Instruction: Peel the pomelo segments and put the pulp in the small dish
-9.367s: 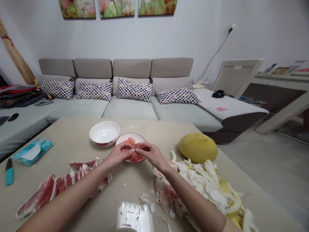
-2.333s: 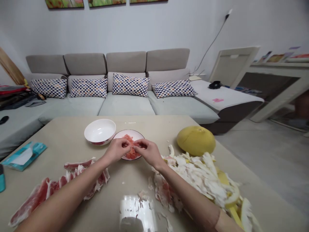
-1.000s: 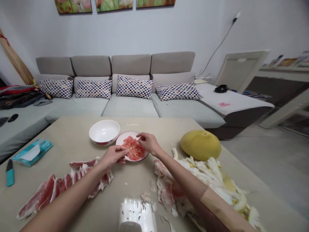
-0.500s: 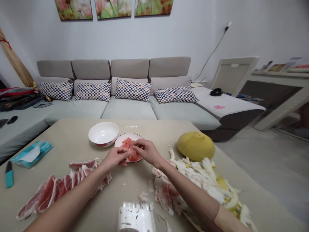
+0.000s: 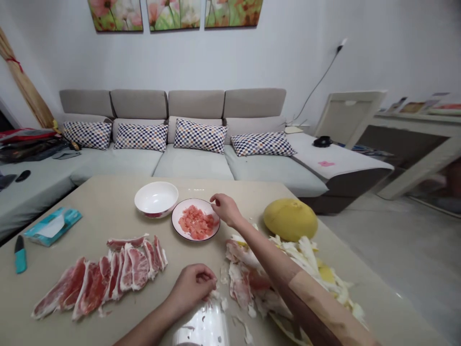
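Note:
My left hand [image 5: 194,287] is closed in a pinch low over the table, beside small pale scraps. Whether it holds a scrap is hidden. My right hand [image 5: 226,209] is at the right rim of a dark-edged plate [image 5: 182,233], fingertips pinched together; anything between them is too small to make out. Loose pink pomelo flesh [image 5: 197,222] lies on the plate. Left of my left hand, a row of pomelo segments [image 5: 133,269] still has its white membrane. Under my right forearm is a heap of peel and membrane [image 5: 239,283].
A white bowl [image 5: 156,198] stands left of the plate. At the right sits a yellow pomelo [image 5: 290,219]. A tissue pack [image 5: 54,227] and a teal-handled knife [image 5: 20,254] lie far left. Dark seeds dot a shiny white rectangle [image 5: 201,327] in front. A sofa [image 5: 194,161] stands beyond.
Earlier both hands worked close together over the plate. Now my left hand has dropped toward the scraps in front, and my right has moved to the plate's right rim. The flesh shows uncovered.

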`<state>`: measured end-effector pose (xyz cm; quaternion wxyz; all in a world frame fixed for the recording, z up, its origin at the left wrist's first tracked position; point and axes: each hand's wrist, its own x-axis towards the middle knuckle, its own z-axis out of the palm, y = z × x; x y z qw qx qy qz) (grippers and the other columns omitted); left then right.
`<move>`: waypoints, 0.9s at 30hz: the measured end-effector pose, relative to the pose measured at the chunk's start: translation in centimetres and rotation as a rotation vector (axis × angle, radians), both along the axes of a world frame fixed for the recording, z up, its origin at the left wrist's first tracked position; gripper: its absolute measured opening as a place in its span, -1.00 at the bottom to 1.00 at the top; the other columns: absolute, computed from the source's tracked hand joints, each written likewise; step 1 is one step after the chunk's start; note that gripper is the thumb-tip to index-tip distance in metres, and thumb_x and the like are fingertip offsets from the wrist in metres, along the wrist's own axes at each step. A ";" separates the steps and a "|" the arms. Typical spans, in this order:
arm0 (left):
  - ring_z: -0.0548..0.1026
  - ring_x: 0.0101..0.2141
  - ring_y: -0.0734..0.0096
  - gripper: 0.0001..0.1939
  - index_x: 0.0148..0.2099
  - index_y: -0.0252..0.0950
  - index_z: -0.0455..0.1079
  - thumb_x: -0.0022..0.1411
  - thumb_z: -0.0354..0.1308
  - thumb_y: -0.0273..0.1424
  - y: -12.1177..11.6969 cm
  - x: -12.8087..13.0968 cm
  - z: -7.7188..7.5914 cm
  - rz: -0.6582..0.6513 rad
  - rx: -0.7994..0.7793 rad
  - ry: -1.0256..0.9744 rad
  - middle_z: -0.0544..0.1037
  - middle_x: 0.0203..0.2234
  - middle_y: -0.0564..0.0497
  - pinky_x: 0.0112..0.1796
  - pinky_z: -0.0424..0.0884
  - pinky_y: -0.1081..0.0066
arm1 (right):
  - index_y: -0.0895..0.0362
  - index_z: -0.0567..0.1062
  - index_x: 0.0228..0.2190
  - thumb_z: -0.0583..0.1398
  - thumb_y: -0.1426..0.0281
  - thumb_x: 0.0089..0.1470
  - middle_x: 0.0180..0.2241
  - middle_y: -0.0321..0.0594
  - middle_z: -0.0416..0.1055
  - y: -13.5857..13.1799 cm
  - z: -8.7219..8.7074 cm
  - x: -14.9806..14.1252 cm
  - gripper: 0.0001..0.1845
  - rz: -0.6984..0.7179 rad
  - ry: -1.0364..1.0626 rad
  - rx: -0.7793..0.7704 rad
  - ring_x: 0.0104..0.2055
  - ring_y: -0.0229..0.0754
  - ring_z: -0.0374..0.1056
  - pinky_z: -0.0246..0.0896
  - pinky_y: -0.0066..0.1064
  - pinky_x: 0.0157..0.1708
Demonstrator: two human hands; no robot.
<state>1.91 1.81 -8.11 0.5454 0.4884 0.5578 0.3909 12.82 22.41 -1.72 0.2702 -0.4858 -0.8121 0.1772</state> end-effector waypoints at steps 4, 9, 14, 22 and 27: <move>0.39 -0.54 0.46 -0.86 -0.38 -0.36 0.47 0.04 0.10 -0.45 1.2 3.9 0.5 -0.007 0.164 0.116 0.46 -0.58 0.05 -0.46 0.31 0.48 | 0.14 0.52 -0.27 0.12 0.56 0.04 -0.31 -0.19 0.45 -2.8 2.5 1.9 -0.77 0.013 0.096 0.114 -0.27 -0.21 0.38 0.29 -0.34 -0.14; 0.43 -0.16 0.22 -0.70 -0.17 -0.29 0.52 0.11 0.02 -0.53 4.3 9.0 1.7 -0.013 0.427 0.317 0.53 -0.21 -0.11 -0.11 0.32 0.30 | 0.11 0.52 -0.27 0.09 0.47 0.06 -0.29 -0.21 0.50 -6.2 4.2 5.9 -0.77 0.046 0.174 0.166 -0.29 -0.21 0.41 0.32 -0.36 -0.20; 0.45 -0.17 0.12 -0.71 -0.14 -0.28 0.52 0.15 0.02 -0.52 5.4 11.5 1.6 -0.128 0.562 0.499 0.55 -0.27 -0.16 -0.11 0.32 0.22 | 0.12 0.53 -0.34 0.11 0.42 0.04 -0.32 -0.17 0.52 -8.3 4.1 9.6 -0.80 0.033 0.184 0.152 -0.30 -0.17 0.43 0.34 -0.33 -0.23; 0.43 -0.18 0.12 -0.76 -0.08 -0.29 0.43 0.20 0.05 -0.45 3.5 12.0 1.4 -0.170 0.655 0.642 0.49 -0.19 -0.20 -0.16 0.33 0.22 | 0.12 0.54 -0.34 0.13 0.43 0.00 -0.36 -0.17 0.52 -9.4 3.1 10.4 -0.81 -0.012 0.155 0.100 -0.34 -0.16 0.42 0.32 -0.34 -0.26; 0.45 -0.17 0.22 -0.74 -0.04 -0.18 0.42 0.24 0.04 -0.45 -1.3 8.2 0.7 -0.227 0.692 0.616 0.51 -0.21 -0.07 -0.19 0.35 0.34 | 0.14 0.54 -0.29 0.15 0.43 0.00 -0.42 -0.20 0.46 -10.8 1.7 8.0 -0.78 0.079 0.053 0.018 -0.38 -0.17 0.38 0.28 -0.34 -0.28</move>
